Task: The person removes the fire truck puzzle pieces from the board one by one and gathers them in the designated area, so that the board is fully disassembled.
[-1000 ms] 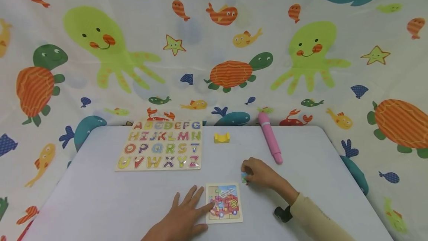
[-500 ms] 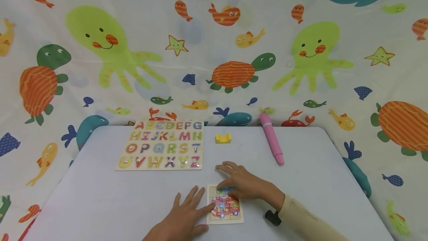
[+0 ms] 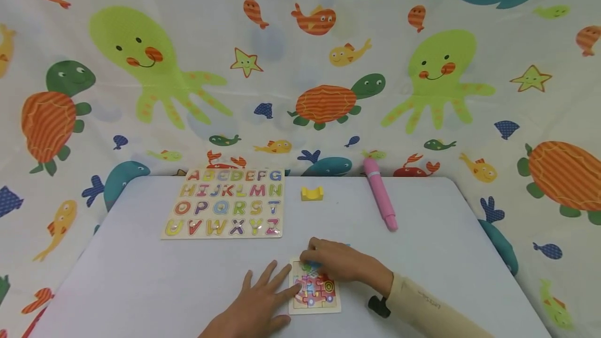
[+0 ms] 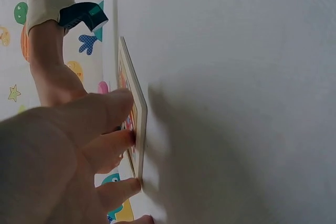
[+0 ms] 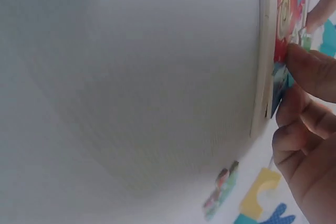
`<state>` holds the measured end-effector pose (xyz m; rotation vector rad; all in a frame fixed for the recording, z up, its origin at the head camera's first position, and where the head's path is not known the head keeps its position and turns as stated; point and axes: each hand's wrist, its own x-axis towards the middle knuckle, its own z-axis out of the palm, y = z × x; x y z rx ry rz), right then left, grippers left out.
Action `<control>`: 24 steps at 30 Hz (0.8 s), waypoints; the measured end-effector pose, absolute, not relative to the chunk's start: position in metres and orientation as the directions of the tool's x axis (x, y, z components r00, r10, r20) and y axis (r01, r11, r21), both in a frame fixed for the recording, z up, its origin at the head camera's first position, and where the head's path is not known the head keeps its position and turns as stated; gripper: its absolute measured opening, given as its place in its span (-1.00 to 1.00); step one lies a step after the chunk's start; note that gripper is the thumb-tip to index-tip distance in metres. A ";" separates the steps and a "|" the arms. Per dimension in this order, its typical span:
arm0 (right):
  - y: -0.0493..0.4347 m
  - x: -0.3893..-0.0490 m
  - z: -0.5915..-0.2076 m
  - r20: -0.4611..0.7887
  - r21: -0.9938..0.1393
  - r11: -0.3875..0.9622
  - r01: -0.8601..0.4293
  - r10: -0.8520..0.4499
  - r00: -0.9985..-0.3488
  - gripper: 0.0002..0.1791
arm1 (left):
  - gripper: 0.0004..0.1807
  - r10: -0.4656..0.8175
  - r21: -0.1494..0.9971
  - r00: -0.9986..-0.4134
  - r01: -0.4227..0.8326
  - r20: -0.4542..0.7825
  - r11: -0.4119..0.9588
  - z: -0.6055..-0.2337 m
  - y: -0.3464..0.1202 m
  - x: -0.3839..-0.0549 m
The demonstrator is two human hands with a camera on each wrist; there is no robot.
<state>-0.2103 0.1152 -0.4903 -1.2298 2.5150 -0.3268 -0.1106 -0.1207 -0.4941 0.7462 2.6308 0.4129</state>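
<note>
A small jigsaw puzzle (image 3: 324,304) with a red vehicle picture lies in a pale wooden frame near the table's front. My left hand (image 3: 255,301) is spread flat at its left side, with fingertips on the frame's edge and the picture. Over the puzzle's top edge, my right hand (image 3: 343,261) pinches a blue puzzle piece (image 5: 280,88) between thumb and curled forefinger, at the frame's upper corner. Another loose puzzle piece (image 5: 221,190) lies on the table beyond the frame; in the head view it is mostly hidden behind the right hand.
A wooden alphabet board (image 3: 225,205) with coloured letters lies at the back left. Behind the puzzle stands a yellow arched block (image 3: 312,193), and a pink marker-like stick (image 3: 380,194) lies to its right. A printed sea-animal cloth (image 3: 272,72) hangs behind the white table (image 3: 141,286).
My right hand has moved left from the loose piece on the table to the puzzle's top, and its fingers have closed on a blue piece there. The left hand has stayed in place.
</note>
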 end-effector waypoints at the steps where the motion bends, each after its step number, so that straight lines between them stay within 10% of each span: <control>1: 0.115 -0.210 -0.491 -0.186 -0.362 0.606 -0.708 -0.792 -0.582 -0.52 | -0.35 0.550 0.373 -0.790 0.441 -0.270 0.816 -0.494 -0.121 -0.110; 24: 0.165 -0.230 -0.482 0.032 -0.839 0.371 -0.398 -0.697 -0.717 -0.90 | -0.35 0.537 0.375 -0.798 0.426 -0.274 0.824 -0.493 -0.119 -0.111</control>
